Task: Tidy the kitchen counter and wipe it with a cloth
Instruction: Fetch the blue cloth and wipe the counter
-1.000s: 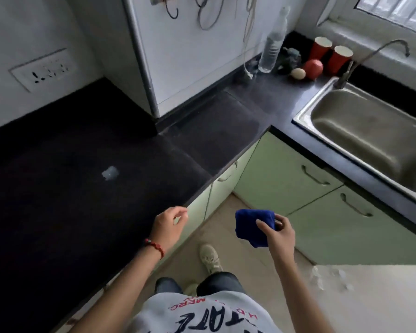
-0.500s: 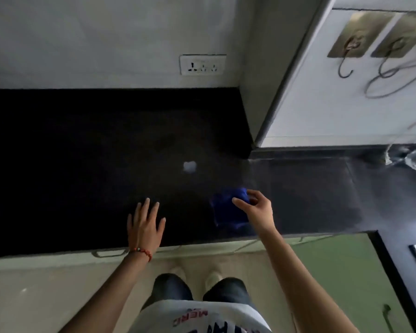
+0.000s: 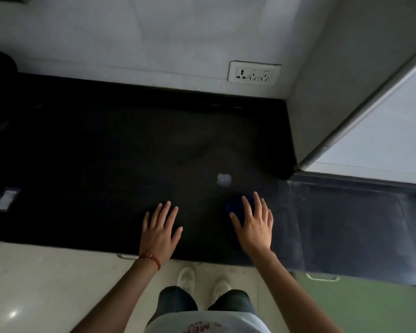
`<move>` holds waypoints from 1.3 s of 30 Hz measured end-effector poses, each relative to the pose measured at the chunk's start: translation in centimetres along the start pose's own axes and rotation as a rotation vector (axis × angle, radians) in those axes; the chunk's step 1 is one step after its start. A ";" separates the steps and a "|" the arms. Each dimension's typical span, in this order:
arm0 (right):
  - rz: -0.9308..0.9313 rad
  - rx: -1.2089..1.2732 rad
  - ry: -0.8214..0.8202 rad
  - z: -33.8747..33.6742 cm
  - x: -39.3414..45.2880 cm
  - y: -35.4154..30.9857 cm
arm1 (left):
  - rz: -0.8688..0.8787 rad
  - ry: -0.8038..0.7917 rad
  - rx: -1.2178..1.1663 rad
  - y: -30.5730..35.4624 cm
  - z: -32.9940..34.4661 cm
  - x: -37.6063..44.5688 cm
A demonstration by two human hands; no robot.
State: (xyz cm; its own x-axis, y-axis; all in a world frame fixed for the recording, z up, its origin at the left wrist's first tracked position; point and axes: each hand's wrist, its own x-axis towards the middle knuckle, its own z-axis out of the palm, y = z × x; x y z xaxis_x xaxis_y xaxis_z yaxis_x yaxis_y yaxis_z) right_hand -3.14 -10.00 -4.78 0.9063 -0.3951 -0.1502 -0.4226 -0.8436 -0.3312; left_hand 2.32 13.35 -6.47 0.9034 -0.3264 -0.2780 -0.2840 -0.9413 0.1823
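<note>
Black surface spans the frame, dark and low-lit. Left hand flat on it near the front edge, fingers straight and spread, holding nothing. Right hand pressed flat on blue cloth, fingers straight. Small white blob just beyond the cloth. Socket plate on far wall. No containers visible.

One dark blue cloth, one small pale blob, one white wall socket plate, two bare hands, left and right
</note>
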 end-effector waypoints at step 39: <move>-0.257 -0.060 -0.072 2.8 9.4 -7.4 | 0.003 0.013 0.090 -0.5 0.8 1.0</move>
State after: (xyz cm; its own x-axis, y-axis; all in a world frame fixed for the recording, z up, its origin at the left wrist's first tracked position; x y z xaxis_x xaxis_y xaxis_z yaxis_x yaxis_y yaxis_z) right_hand 8.54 -6.46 -6.39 0.9810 -0.1399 -0.1345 -0.1759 -0.9338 -0.3114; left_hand 3.07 13.42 -7.61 0.9064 -0.3284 -0.2656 -0.3137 -0.9445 0.0974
